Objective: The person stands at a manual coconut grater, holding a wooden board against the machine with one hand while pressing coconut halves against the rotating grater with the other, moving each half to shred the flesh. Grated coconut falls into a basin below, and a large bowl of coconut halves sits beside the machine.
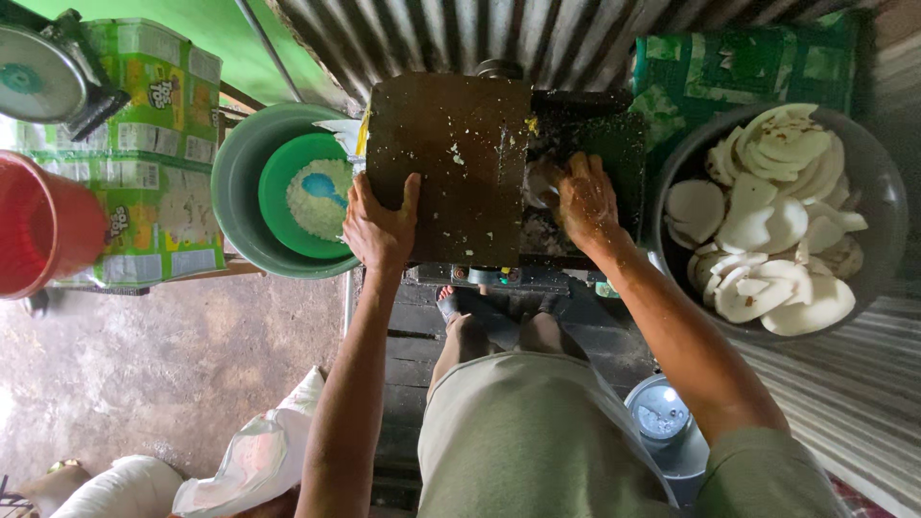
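A dark metal grating machine (451, 163) stands in front of me, its flat cover flecked with white shreds. My left hand (379, 225) grips the cover's left edge. My right hand (585, 197) presses a white coconut piece (539, 182) into the machine's opening on the right side. A large grey basin (887, 206) at the right holds several white coconut pieces (767, 216). At the left, a green bowl (278, 206) with grated white shreds and a blue spoon (326, 187) sits inside a bigger grey-green basin (230, 192).
A red bucket (43, 225) and stacked green cartons (158, 144) stand at the far left, with a scale (38, 72) above. Corrugated metal sheeting (537, 34) lies behind the machine. White sacks (254, 456) lie on the concrete floor, and a small lidded container (662, 412) sits near my right leg.
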A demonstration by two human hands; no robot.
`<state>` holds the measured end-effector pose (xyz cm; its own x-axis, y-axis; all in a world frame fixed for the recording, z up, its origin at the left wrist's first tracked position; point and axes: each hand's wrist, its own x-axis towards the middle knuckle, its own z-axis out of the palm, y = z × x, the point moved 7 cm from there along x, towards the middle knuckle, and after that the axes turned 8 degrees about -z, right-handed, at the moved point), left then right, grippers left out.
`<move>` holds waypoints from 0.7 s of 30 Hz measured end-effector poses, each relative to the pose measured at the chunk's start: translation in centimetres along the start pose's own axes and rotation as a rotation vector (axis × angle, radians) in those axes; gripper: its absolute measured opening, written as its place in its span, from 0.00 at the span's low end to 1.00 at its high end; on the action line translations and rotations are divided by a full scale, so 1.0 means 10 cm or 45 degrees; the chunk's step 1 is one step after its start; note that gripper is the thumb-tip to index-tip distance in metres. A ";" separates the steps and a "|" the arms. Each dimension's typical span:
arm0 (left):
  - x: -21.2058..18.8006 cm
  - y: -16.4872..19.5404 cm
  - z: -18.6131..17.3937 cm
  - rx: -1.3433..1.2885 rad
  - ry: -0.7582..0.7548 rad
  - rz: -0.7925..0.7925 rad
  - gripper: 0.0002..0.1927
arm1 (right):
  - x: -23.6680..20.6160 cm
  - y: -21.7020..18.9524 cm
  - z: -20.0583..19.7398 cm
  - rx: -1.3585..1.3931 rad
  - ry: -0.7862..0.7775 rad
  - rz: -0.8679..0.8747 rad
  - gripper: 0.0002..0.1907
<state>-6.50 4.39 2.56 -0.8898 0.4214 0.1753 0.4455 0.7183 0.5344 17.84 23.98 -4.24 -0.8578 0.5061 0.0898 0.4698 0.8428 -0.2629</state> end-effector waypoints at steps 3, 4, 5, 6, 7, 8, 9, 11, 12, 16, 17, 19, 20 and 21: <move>0.00 -0.02 0.03 0.021 -0.027 -0.015 0.38 | 0.03 0.00 0.08 -0.150 -0.045 0.011 0.25; 0.00 -0.02 0.03 0.030 -0.021 -0.011 0.39 | 0.04 0.00 0.07 -0.081 -0.002 0.008 0.27; 0.00 -0.02 0.03 0.041 -0.014 -0.009 0.40 | 0.05 0.00 0.06 -0.010 0.041 0.003 0.28; 0.01 -0.02 0.03 0.052 -0.007 -0.007 0.41 | 0.03 -0.01 0.05 0.062 0.084 -0.001 0.30; 0.01 -0.03 0.04 0.044 -0.022 -0.026 0.41 | 0.02 0.01 0.03 0.093 0.099 0.005 0.28; 0.01 -0.05 0.05 0.036 -0.040 -0.042 0.40 | 0.01 0.04 0.01 0.126 0.114 0.015 0.27; 0.01 -0.05 0.06 0.027 -0.058 -0.056 0.39 | -0.02 0.06 -0.02 0.157 0.132 0.026 0.26; 0.00 -0.03 0.04 0.003 -0.028 0.000 0.40 | -0.12 0.10 -0.07 0.360 0.114 0.011 0.23; 0.00 -0.02 0.03 -0.007 -0.012 0.023 0.40 | -0.17 0.12 -0.08 0.463 0.101 -0.001 0.22; 0.00 -0.03 0.04 0.004 -0.024 0.014 0.40 | -0.23 0.15 -0.13 0.380 0.141 -0.027 0.20; 0.00 -0.02 0.04 0.010 -0.018 0.018 0.40 | -0.22 0.16 -0.11 0.377 0.129 -0.034 0.19; 0.00 -0.03 0.05 0.012 -0.027 0.010 0.40 | -0.18 0.17 -0.06 0.314 0.097 -0.045 0.20; 0.00 -0.04 0.06 0.009 -0.040 -0.004 0.40 | -0.17 0.16 -0.03 0.256 0.075 -0.052 0.21; 0.00 -0.05 0.07 0.008 -0.050 -0.020 0.40 | -0.15 0.15 0.00 0.199 0.053 -0.061 0.23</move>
<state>-6.66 4.39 1.76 -0.8921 0.4315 0.1341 0.4322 0.7284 0.5317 19.87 24.48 -4.74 -0.8677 0.4756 0.1444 0.3872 0.8290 -0.4035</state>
